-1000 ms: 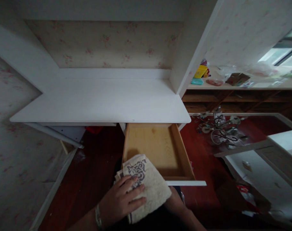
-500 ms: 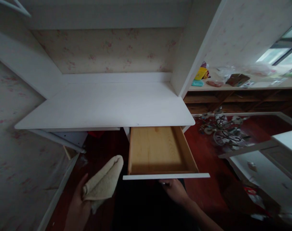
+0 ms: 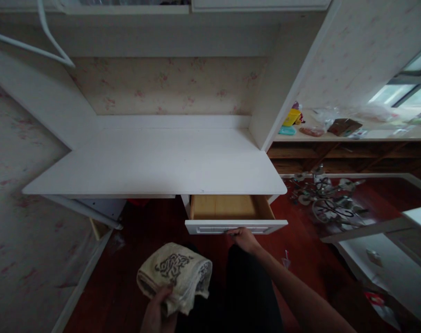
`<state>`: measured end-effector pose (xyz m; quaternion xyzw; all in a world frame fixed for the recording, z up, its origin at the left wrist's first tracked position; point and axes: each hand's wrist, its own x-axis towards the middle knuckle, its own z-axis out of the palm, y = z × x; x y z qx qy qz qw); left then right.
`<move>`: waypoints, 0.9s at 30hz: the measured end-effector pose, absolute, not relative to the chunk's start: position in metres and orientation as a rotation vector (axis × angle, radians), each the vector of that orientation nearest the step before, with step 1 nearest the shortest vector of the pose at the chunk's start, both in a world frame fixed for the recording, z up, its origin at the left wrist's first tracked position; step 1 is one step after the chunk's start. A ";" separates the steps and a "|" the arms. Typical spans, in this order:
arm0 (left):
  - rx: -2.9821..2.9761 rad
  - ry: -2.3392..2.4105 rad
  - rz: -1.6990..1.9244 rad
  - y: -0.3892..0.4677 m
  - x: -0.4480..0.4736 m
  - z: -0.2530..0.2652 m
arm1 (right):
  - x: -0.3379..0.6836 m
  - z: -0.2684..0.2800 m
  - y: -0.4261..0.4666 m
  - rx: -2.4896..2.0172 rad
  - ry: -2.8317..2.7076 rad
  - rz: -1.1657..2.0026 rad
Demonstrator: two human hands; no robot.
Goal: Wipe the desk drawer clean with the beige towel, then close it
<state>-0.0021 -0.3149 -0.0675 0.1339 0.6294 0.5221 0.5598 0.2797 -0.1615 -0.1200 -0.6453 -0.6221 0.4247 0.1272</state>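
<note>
My left hand (image 3: pixel 158 309) is closed around a folded cream towel (image 3: pixel 176 270) with a dark pattern, thumb on top, low in front of my legs. My right hand (image 3: pixel 244 239) reaches to the middle of the white drawer front (image 3: pixel 203 227), its fingers closed at the handle, which they hide. The drawer (image 3: pixel 227 206) is partly pulled out under the right side of the white desk (image 3: pixel 155 162). Bare pale wood shows inside it. The towel is to the left of the drawer and lower, apart from it.
Upright panels and an upper cabinet (image 3: pixel 259 5) frame the desk. A white bent rod (image 3: pixel 54 44) hangs at upper left. To the right, a chandelier (image 3: pixel 325 194) lies on the red floor, below a shelf (image 3: pixel 307 138) with bags and a box. A white cabinet (image 3: pixel 380 263) stands at lower right.
The drawer has slid inward and is less far out, my right hand moving with it. My left hand has brought the towel to the right and turned it, so its dark pattern shows.
</note>
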 end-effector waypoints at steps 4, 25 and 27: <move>-0.073 1.266 1.248 -0.285 0.033 -0.058 | 0.279 -0.121 -0.118 -1.958 -1.826 1.219; -0.141 1.103 1.366 -0.164 0.082 -0.071 | 0.306 -0.060 -0.096 -1.745 -1.872 0.592; -0.115 1.114 1.367 -0.139 0.092 -0.077 | 0.337 -0.033 -0.093 -1.709 -1.733 0.358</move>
